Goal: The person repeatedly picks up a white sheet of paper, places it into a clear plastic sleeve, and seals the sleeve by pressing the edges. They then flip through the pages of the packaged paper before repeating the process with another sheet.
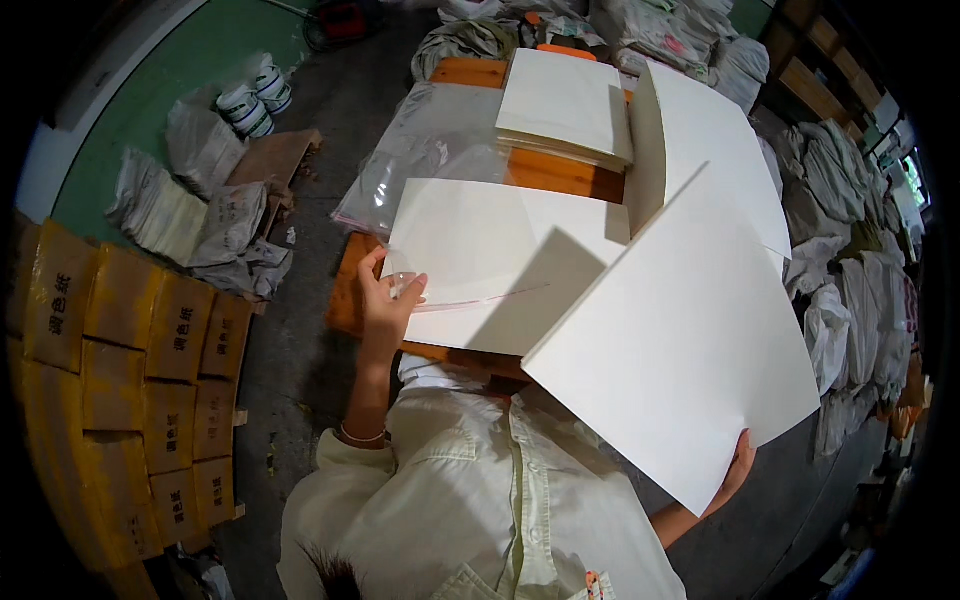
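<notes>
My left hand (388, 302) is at the left edge of the table, its thumb and fingers closed on the edge of a clear plastic bag (480, 301). The bag has a thin pink line along its opening and lies over a flat white sheet (520, 215). At the lower right, my right hand (738, 468) grips the near corner of large white paper sheets (680, 340). They are tilted up off the table, and their far corner casts a shadow on the flat sheet. My right fingers are partly hidden behind the paper.
Beyond lie a stack of white paper (565, 105), more large white sheets (705, 140) and several clear bags (430, 135) on the orange-brown wooden table (565, 175). Taped cardboard boxes (175, 400) are piled on the left. Sacks (840, 200) line the right side.
</notes>
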The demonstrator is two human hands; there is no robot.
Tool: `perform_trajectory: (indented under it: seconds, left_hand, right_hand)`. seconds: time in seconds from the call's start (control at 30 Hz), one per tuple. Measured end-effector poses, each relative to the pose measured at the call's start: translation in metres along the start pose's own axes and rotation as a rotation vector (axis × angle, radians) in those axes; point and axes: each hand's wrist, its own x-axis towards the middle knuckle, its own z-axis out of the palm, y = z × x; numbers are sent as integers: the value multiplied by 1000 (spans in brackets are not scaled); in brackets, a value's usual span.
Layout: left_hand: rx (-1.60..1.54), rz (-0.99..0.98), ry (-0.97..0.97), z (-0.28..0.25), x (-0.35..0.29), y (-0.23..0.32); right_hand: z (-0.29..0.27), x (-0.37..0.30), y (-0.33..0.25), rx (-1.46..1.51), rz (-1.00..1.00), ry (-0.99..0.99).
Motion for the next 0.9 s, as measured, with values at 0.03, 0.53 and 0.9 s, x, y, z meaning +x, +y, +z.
perform_trajectory:
  seconds: [0.03,0.53,0.9]
  left_hand:
    - [8,7,-5,5,-5,5]
    - [917,386,-458,-5,-59,46]
    - [1273,652,-592,29,0,22]
  right_hand:
    - [-2,-2,0,12,25,-22]
    - [-14,-1,7,32,188,22]
    - [-49,0,10,-77,566,-94]
